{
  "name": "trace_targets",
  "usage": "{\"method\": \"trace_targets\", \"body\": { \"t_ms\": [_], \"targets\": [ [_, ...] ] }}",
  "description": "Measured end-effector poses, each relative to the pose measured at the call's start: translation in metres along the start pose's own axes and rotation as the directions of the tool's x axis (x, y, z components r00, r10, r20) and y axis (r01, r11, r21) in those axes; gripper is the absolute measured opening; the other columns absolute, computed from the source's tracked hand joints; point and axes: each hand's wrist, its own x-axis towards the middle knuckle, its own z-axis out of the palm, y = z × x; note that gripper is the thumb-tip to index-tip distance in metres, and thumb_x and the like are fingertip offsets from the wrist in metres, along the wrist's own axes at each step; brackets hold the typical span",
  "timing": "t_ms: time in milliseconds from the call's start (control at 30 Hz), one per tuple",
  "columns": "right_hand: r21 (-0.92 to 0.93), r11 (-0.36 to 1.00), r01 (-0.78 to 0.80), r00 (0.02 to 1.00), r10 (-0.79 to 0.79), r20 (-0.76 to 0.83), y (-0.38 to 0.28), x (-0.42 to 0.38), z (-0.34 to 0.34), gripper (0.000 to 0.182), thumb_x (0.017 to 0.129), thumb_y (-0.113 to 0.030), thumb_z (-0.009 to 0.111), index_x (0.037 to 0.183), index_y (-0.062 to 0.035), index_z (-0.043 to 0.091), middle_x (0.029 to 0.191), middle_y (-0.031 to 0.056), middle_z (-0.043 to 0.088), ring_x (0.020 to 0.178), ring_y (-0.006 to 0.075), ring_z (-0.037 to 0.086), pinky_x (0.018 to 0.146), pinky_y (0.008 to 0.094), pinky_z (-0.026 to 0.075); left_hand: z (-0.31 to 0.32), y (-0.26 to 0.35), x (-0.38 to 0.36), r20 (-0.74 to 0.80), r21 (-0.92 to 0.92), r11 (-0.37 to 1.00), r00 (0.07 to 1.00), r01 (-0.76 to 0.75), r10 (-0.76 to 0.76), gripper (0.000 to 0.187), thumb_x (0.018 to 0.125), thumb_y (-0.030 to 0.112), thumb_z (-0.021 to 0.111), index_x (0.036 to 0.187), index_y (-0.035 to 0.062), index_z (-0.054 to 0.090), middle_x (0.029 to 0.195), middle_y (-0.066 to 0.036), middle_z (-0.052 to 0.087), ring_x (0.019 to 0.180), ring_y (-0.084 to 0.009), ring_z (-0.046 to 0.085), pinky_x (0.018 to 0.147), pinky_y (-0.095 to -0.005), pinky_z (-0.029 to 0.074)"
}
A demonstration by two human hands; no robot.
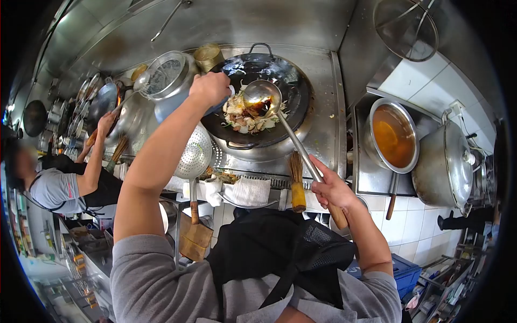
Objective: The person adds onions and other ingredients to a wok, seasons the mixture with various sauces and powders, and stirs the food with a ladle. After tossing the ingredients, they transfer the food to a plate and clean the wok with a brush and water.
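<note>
Over the left side of the wok (pixel 293 129), my left hand (pixel 210 89) is closed around a bluish-white object (pixel 230 91), mostly hidden by the fingers. My right hand (pixel 335 188) grips the wooden-ended handle of a ladle (pixel 264 91). The ladle's bowl is held above the food and has dark brown sauce in it. Inside the wok lies a mix of pale strips, meat-like pieces and greens (pixel 247 123). A perforated skimmer (pixel 194 153) rests left of the wok, below my left forearm.
A bamboo brush (pixel 297 183) stands at the stove's front edge, near folded white cloths (pixel 247 192). On the right are a bowl of brown liquid (pixel 397 134) and a lidded pot (pixel 439 167). A strainer (pixel 167 75) sits at back left. Another person (pixel 64 185) works at the left.
</note>
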Motion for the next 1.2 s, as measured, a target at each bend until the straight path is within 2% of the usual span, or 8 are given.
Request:
{"method": "trace_targets", "body": {
  "t_ms": [233,400,700,767,967,1100,1167,1200],
  "targets": [
    [-0.229,0.973,0.011,0.998,-0.026,-0.062,-0.016,0.017,0.01,0.078,0.094,0.003,0.051,0.159,-0.0262,0.018,0.067,-0.0014,0.044,0.048,0.0085,0.044,0.044,0.0277,0.044,0.018,-0.141,-0.086,-0.482,-0.672,0.736,0.805,-0.086,-0.346,0.027,0.086,0.024,0.075,0.104,0.004,0.074,0.083,-0.01,0.073,0.072,-0.0168,0.067,0.067,-0.0304,0.051],
    [-0.424,0.905,-0.039,0.992,-0.015,-0.123,-0.048,0.014,0.024,0.081,0.092,0.002,0.053,0.158,-0.0313,0.019,0.126,0.011,0.059,0.05,0.0104,0.045,0.048,0.0293,0.046,0.045,-0.278,-0.177,-0.453,-0.846,0.528,0.625,-0.075,-0.636,0.027,0.091,0.022,0.072,0.106,-0.0009,0.072,0.075,0.003,0.062,0.065,-0.0044,0.05,0.059,-0.0206,0.04],
    [-0.547,0.836,0.039,0.955,-0.193,-0.227,-0.119,-0.025,0.068,0.08,0.09,0.006,0.05,0.157,-0.0277,0.025,0.092,0.0062,0.062,0.049,0.0075,0.043,0.047,0.0267,0.043,0.133,-0.446,-0.337,-0.45,-0.807,0.578,0.507,0.121,-0.735,0.023,0.093,0.014,0.068,0.11,-0.0014,0.07,0.082,0.001,0.065,0.071,-0.0047,0.054,0.063,-0.0208,0.042],
    [-0.521,0.84,0.151,0.916,-0.317,-0.245,-0.125,-0.033,0.072,0.08,0.089,0.008,0.048,0.158,-0.0237,0.024,0.087,0.0041,0.058,0.049,0.0055,0.042,0.044,0.0234,0.04,0.151,-0.456,-0.369,-0.441,-0.751,0.596,0.456,0.284,-0.773,0.022,0.092,0.015,0.068,0.107,-0.0022,0.069,0.081,0.0,0.065,0.071,-0.0066,0.055,0.064,-0.023,0.043],
    [-0.191,0.915,0.354,0.875,-0.397,-0.279,-0.125,-0.041,0.089,0.079,0.089,0.005,0.05,0.158,-0.0186,0.021,0.077,0.006,0.055,0.04,0.0051,0.039,0.037,0.0195,0.037,0.274,-0.518,-0.451,-0.363,-0.871,0.463,0.416,0.167,-0.834,0.02,0.094,0.013,0.066,0.11,0.002,0.065,0.083,0.0,0.065,0.073,-0.0074,0.057,0.063,-0.0237,0.044],
    [0.399,0.813,0.424,0.886,-0.464,0.002,-0.056,0.008,0.069,0.082,0.094,-0.009,0.06,0.159,-0.0254,0.012,0.07,0.0019,0.048,0.038,0.0052,0.037,0.029,0.0211,0.032,0.316,-0.494,-0.473,-0.02,-0.98,0.073,0.278,0.183,-0.96,0.039,0.091,0.02,0.072,0.126,0.0129,0.057,0.086,-0.001,0.067,0.076,-0.0119,0.061,0.059,-0.0319,0.047],
    [0.116,0.954,0.275,0.96,-0.265,-0.096,-0.017,0.034,0.068,0.083,0.092,-0.003,0.058,0.159,-0.0286,0.015,0.067,-0.0003,0.049,0.043,0.0067,0.04,0.035,0.0246,0.038,0.318,-0.47,-0.474,0.096,-0.98,-0.053,0.225,0.191,-0.97,0.043,0.091,0.012,0.068,0.131,0.0105,0.053,0.085,-0.003,0.067,0.078,-0.015,0.063,0.063,-0.0346,0.051],
    [-0.347,0.934,0.085,0.947,-0.183,-0.263,-0.015,0.043,0.087,0.082,0.091,0.002,0.053,0.159,-0.0274,0.017,0.065,-0.0009,0.048,0.045,0.0083,0.043,0.04,0.0257,0.04,0.324,-0.463,-0.475,0.156,-0.978,-0.117,0.233,0.175,-0.96,0.044,0.091,0.011,0.068,0.132,0.0102,0.053,0.086,-0.003,0.067,0.079,-0.0151,0.063,0.064,-0.0354,0.051]
  ]
}}
